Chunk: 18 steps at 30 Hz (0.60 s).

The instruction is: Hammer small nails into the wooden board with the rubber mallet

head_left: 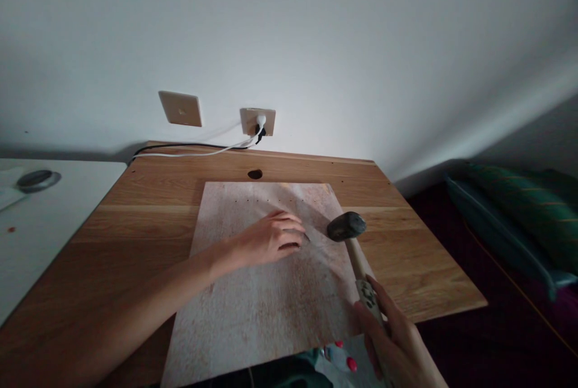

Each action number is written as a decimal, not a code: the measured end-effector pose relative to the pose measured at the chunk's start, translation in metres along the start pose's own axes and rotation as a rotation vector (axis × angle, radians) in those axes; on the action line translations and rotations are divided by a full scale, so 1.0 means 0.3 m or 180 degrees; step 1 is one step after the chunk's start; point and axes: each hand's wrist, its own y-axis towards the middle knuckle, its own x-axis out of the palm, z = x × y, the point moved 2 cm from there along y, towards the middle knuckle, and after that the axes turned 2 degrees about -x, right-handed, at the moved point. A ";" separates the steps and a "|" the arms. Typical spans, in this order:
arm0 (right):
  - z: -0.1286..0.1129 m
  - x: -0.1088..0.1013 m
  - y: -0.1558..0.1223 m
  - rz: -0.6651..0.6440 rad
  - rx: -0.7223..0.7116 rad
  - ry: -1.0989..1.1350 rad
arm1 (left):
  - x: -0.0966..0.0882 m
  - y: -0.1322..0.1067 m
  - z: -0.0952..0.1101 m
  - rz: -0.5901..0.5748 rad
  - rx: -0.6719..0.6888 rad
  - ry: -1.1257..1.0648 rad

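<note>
1. Pale, rust-speckled board [271,309] lies flat on the wooden table [419,273], with a row of small dark dots near its far edge.
2. Left hand [271,237] rests over the middle of the board, fingers curled and pressed toward the thumb, pinching what looks like a small nail [307,237]. Its tip sits at the board, though the fingers hide most of it.
3. Right hand [392,334] wraps the patterned grip of a hammer [359,258] at the board's near right corner. The dark hammer head hangs just beside the nail, not touching it.
4. Beyond the board, the table has a round hole [255,174]. Above it, a white plug [261,121] sits in a wall socket [257,123], with a black cable [189,147] and a white cable [203,154] running along the table's back edge.
5. To the left stands a white table [49,243] bearing a round dark object [38,181]. To the right, a teal cushion [510,219] lies on dark maroon fabric [451,316].
</note>
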 end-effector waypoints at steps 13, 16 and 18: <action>-0.051 0.016 -0.024 -0.0023 0.0482 0.0248 | -0.017 0.036 0.034 0.0222 -0.0923 0.0942; -0.060 0.019 -0.025 -0.0033 0.0368 0.0183 | -0.013 0.071 0.057 0.0102 -0.0959 0.1034; -0.058 0.020 -0.019 -0.0105 0.0286 0.0184 | -0.005 0.091 0.067 -0.0008 -0.0899 0.1062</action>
